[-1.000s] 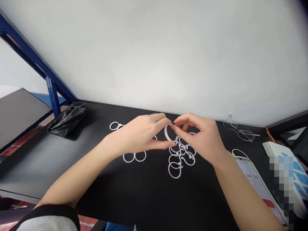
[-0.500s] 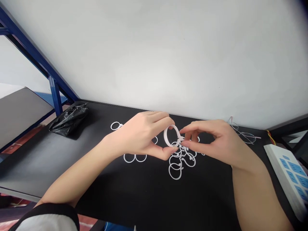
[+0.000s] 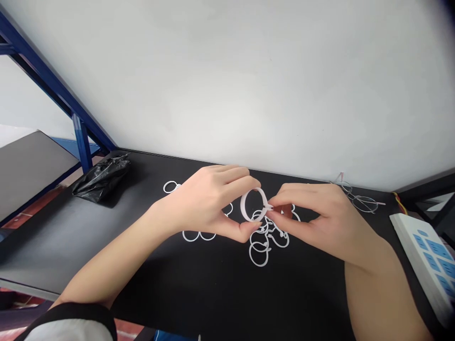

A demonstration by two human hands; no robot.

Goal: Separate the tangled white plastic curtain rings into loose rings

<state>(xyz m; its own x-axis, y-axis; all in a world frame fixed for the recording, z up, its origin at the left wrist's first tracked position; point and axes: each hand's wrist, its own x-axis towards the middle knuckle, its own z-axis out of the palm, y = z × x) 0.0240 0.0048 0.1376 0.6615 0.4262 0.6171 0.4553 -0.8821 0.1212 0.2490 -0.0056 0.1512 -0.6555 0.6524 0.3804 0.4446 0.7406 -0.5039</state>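
A white plastic ring clip (image 3: 243,206) is held up over the table, its round opening facing me. My left hand (image 3: 216,201) grips it from the left, fingers on its top edge and thumb at its bottom. On the other side, my right hand (image 3: 320,215) pinches the small tabs (image 3: 269,207) at the ring's joint between thumb and fingertips. Below both hands lies a loose pile of similar white rings (image 3: 259,265), partly hidden by the right hand. More white rings (image 3: 191,240) lie beside and behind my left hand, some of them covered by it.
The black table (image 3: 220,293) runs up to a pale wall (image 3: 227,85). A crumpled black plastic bag (image 3: 103,177) lies at the left near a blue metal frame (image 3: 81,142). Wire-framed glasses (image 3: 366,203) and a white power strip with blue sockets (image 3: 419,260) are at the right.
My right fingers have closed in on the ring's tabs and now pinch them. The held ring has turned slightly, its opening facing me more. My left hand keeps its grip.
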